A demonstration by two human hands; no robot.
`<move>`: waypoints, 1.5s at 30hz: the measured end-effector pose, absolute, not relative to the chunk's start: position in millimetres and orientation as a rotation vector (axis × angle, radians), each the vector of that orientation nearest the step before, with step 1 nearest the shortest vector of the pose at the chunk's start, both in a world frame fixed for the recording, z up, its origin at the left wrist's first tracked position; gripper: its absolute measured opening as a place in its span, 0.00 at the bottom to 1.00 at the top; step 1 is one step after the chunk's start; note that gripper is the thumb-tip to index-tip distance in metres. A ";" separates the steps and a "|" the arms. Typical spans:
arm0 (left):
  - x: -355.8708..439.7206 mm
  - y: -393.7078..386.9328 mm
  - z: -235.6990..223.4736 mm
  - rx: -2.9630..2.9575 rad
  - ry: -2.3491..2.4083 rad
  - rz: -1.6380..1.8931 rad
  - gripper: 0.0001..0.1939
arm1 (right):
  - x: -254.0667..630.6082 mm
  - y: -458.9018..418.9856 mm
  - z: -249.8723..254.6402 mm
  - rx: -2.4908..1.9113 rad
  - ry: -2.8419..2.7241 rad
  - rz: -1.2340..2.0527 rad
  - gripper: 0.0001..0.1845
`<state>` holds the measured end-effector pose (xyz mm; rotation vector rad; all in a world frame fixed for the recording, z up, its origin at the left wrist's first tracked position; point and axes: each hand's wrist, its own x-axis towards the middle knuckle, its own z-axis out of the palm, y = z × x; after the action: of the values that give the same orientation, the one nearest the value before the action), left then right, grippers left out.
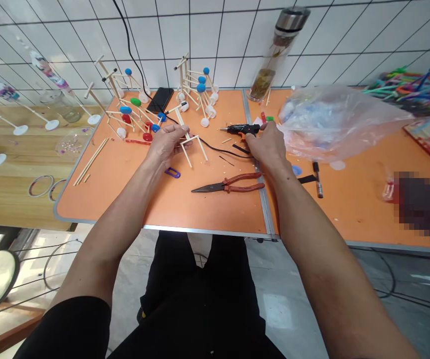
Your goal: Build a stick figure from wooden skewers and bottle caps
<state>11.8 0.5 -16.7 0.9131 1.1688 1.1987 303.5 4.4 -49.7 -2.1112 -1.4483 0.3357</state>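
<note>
My left hand pinches a small frame of thin wooden sticks, its legs pointing toward me over the orange table. My right hand is closed at the rear of a black hot glue gun, whose nozzle points left; the palm hides part of its body. Between my forearms lie long-nose pliers with red handles. A purple tag rests just below my left hand. Beyond that hand stand stick models with blue, red and white round parts, and a second one is at the back.
A glass tea bottle stands against the tiled wall. Right of it are a plastic bag, colourful pipe cleaners and a marker. A phone lies at the back. Loose sticks lie left; a black cord hangs down.
</note>
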 end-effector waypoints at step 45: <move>11.5 6.8 -23.5 0.850 1.197 1.245 0.13 | 264.6 -9.8 -31.4 -1.823 -2.334 -0.132 0.21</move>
<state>11.5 6.8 -23.5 0.8498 1.1965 1.2449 264.6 -9.8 -31.4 -1.8227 -2.3340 -0.1323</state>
